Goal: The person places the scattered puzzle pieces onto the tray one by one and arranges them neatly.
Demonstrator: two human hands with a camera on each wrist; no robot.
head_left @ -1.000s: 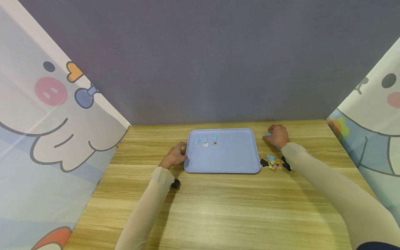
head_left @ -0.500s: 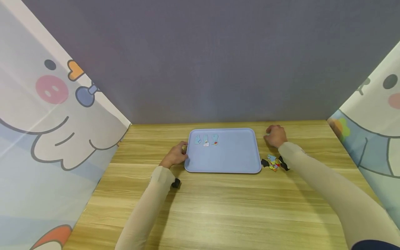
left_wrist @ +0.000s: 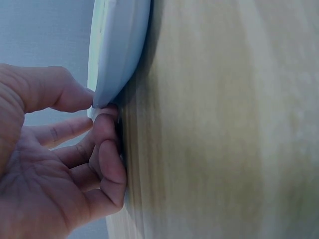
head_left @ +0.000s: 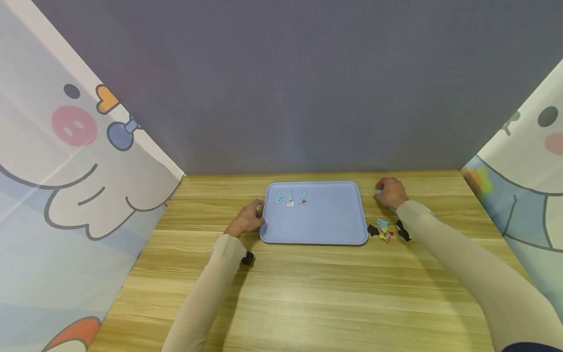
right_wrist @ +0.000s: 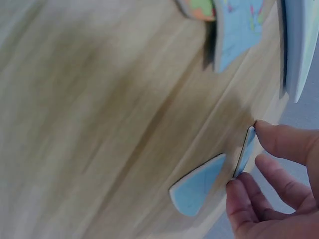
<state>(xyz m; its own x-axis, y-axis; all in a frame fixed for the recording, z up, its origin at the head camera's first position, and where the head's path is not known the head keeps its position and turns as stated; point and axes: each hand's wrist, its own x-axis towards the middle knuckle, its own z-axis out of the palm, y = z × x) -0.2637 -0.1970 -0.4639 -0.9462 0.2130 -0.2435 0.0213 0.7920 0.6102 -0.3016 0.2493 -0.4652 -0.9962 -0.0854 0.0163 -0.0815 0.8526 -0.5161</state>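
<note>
A light blue tray [head_left: 316,222] lies on the table in the head view. My left hand [head_left: 246,219] holds its left rim [left_wrist: 112,74], the thumb on the edge and the other fingers curled beside and below it. Three small pale blue puzzle pieces lie in the tray's far left: the left piece [head_left: 279,197], the middle piece [head_left: 290,198] and the right piece [head_left: 302,197]. Right of the tray, my right hand [head_left: 391,192] pinches a thin blue puzzle piece [right_wrist: 244,152] tilted on edge between thumb and fingers. Another blue piece [right_wrist: 198,184] lies flat beside it.
A small heap of colourful puzzle pieces [head_left: 384,231] lies near the tray's right corner, between a dark piece [head_left: 372,230] and a black strip-like thing [head_left: 402,231]. A grey partition [head_left: 281,98] stands behind the wooden table [head_left: 308,293].
My right hand has shifted slightly right and nearer; half a second ago no blue piece showed at its fingers in the head view, and now some does. The left hand stays on the tray.
</note>
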